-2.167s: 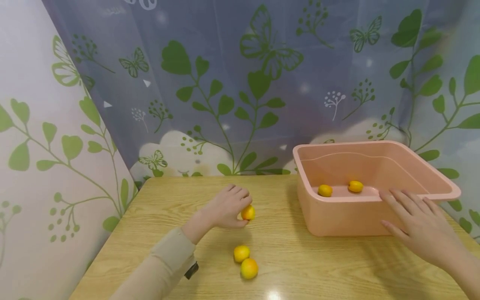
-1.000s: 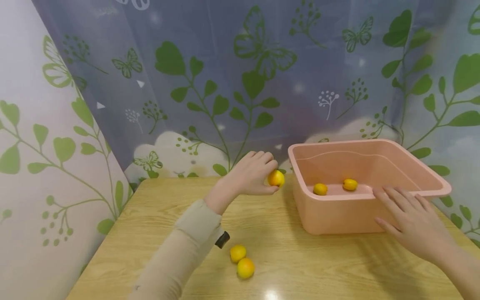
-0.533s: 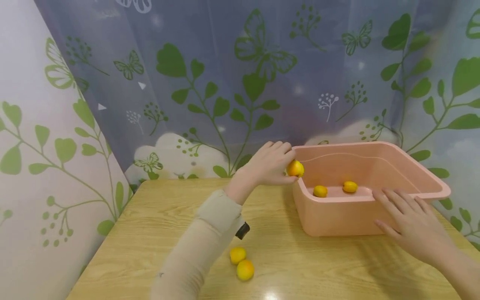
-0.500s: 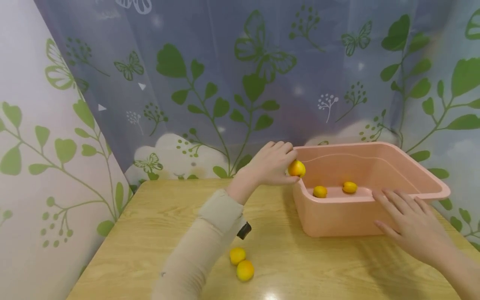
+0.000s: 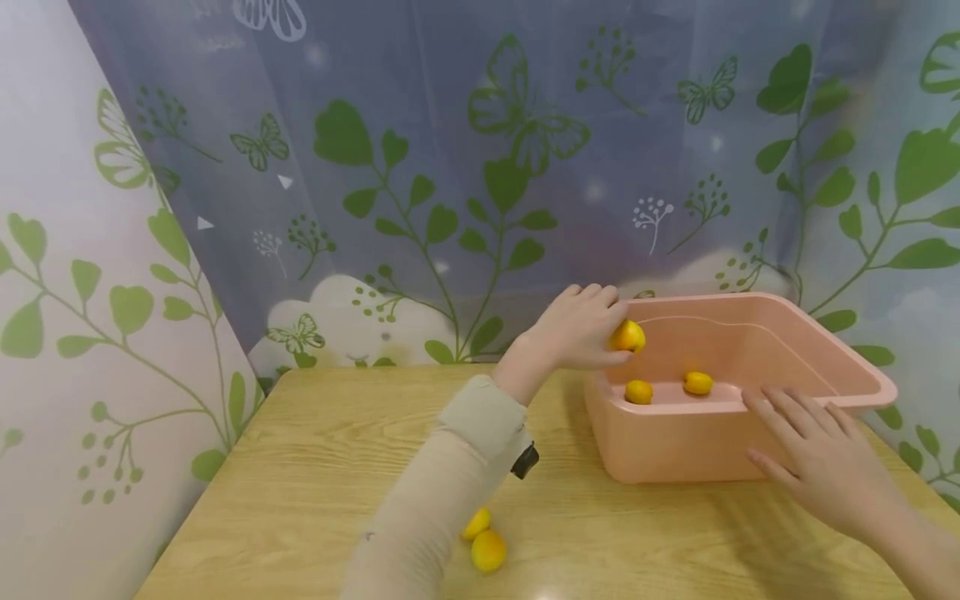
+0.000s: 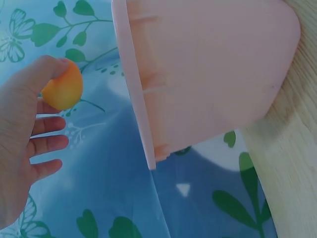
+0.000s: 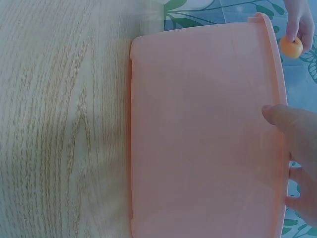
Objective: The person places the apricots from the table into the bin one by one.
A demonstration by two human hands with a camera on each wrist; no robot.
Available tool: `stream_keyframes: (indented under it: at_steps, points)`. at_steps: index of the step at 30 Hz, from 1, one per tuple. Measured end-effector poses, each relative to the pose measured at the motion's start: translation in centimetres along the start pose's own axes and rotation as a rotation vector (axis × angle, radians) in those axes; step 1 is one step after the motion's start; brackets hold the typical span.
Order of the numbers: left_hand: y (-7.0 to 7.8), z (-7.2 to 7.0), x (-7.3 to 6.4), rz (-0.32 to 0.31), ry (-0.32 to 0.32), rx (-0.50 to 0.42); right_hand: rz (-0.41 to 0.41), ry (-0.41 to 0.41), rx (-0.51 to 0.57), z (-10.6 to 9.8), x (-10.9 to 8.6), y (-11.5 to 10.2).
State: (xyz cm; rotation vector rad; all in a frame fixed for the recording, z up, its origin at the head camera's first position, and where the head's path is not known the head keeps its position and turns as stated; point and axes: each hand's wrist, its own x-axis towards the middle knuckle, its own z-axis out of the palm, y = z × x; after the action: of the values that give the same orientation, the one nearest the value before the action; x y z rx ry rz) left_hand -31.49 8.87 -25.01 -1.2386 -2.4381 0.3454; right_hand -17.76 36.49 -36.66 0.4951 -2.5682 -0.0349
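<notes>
Between thumb and fingers, my left hand point(image 5: 581, 325) pinches a small round yellow-orange fruit point(image 5: 628, 336), whose kind I cannot tell. It hovers over the left end of a pink plastic tub point(image 5: 675, 446). In the left wrist view, the thumb and index finger grip the fruit point(image 6: 64, 87), other fingers spread below. Two similar fruits, a left one point(image 5: 639, 392) and a right one point(image 5: 697, 383), lie on the tub's floor. My right hand point(image 5: 832, 471) rests relaxed at the tub's front rim. In the right wrist view, its thumb point(image 7: 277, 116) lies across the outer wall.
Two more yellow fruits lie together on the wooden table point(image 5: 315, 467): a front one point(image 5: 489, 551) and a rear one point(image 5: 477, 524) partly hidden by my left sleeve point(image 5: 442, 483). Behind the table hangs a patterned curtain point(image 5: 420, 108).
My left hand has lifted the fruit from the table and carried it right, past the tub's left rim. The right hand has stayed at the front rim.
</notes>
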Motion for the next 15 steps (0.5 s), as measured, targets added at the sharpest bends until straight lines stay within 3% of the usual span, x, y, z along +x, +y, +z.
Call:
stream_keyframes:
  at_steps: [15]
  points:
    - [1.3, -0.1, 2.2, -0.026, -0.026, -0.026, -0.01, -0.002, 0.004, -0.1, -0.1, 0.1]
